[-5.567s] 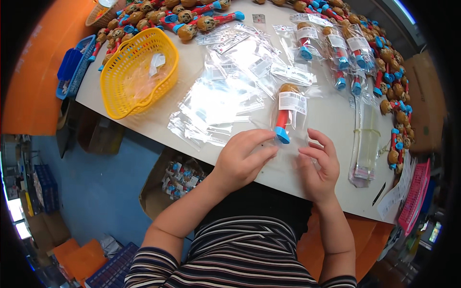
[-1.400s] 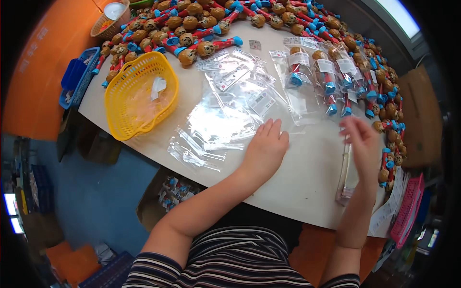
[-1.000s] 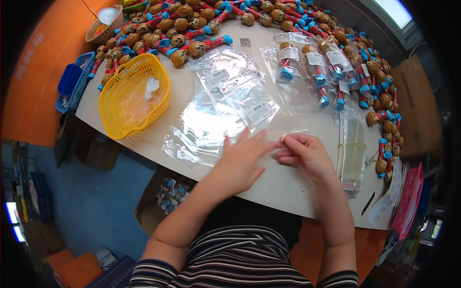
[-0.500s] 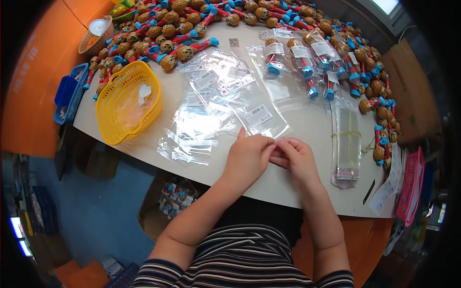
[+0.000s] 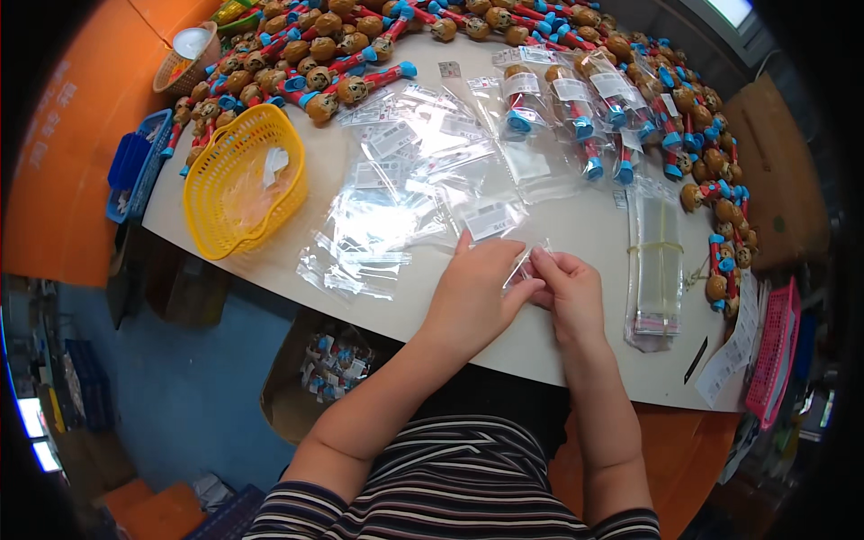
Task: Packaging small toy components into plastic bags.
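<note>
Both my hands meet over the near edge of a white table (image 5: 576, 225). My left hand (image 5: 477, 292) and my right hand (image 5: 569, 292) pinch the same small clear plastic bag (image 5: 525, 258) between their fingertips. Beyond the hands lies a loose spread of empty clear bags (image 5: 396, 189) with white labels. Bagged toys with brown heads and red-and-blue bodies (image 5: 558, 108) lie further back. A banded stack of clear bags (image 5: 657, 261) rests just right of my right hand.
A yellow plastic basket (image 5: 243, 180) sits at the table's left end. Unbagged brown-headed toys (image 5: 315, 63) line the far edge and the right side (image 5: 720, 207). A blue tray (image 5: 135, 175) hangs off the left; a pink basket (image 5: 774, 355) stands right. A carton of toys (image 5: 337, 369) sits under the table.
My right hand left the bag stack on the right and came back to the middle. Both hands have closed on one small clear bag and drawn it toward me.
</note>
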`<state>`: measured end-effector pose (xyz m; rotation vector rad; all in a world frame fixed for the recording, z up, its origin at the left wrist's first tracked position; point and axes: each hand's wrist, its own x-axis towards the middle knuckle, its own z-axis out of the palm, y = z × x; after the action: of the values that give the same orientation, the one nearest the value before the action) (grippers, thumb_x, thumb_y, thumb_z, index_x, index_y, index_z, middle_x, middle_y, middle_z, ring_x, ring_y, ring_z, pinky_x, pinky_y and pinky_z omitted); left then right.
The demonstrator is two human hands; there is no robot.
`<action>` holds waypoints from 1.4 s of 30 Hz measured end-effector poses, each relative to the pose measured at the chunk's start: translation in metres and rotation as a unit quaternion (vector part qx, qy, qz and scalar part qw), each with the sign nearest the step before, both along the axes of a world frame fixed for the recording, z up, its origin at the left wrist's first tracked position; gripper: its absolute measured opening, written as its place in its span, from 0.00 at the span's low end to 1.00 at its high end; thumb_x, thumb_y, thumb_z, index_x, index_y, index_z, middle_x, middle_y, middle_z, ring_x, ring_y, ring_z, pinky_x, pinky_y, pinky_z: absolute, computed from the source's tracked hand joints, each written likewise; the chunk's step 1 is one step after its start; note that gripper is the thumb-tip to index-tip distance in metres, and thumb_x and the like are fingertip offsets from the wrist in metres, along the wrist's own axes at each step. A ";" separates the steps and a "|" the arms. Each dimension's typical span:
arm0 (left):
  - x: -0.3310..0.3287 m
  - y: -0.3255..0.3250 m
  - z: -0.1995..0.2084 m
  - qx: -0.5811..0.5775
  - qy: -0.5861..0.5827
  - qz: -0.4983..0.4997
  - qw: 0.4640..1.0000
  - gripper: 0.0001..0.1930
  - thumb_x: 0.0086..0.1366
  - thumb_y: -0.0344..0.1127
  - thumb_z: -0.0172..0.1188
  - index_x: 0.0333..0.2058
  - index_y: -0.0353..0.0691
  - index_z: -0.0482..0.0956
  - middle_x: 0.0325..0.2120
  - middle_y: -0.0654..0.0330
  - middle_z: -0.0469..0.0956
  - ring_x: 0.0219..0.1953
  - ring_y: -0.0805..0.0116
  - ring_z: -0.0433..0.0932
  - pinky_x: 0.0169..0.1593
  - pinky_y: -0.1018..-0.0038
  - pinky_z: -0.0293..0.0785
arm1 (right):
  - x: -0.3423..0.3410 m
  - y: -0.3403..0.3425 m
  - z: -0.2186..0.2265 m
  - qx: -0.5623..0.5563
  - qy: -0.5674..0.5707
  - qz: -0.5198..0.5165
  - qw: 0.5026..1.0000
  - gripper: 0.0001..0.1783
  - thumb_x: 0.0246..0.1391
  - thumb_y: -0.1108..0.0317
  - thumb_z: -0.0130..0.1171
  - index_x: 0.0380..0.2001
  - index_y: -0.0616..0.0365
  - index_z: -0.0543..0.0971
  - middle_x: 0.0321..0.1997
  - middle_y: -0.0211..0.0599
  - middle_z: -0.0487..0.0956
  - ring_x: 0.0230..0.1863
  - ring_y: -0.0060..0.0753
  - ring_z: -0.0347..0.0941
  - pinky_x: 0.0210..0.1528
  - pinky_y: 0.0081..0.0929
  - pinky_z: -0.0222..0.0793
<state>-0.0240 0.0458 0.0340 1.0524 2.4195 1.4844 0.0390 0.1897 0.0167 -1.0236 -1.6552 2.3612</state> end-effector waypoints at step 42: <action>0.001 0.003 -0.028 0.014 0.192 0.022 0.981 0.09 0.50 0.23 0.62 0.32 0.40 0.78 0.22 0.60 0.74 0.30 0.59 0.75 0.38 0.65 0.67 | 0.131 0.152 0.040 0.154 0.075 -0.189 0.967 0.10 0.62 0.65 0.58 0.42 0.58 0.76 0.31 0.27 0.77 0.22 0.13 0.71 0.23 0.11 0.73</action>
<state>-0.0227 0.0491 0.0064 1.4152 2.6925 1.4442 0.1699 0.3418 0.0571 -0.9700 -1.5447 1.8249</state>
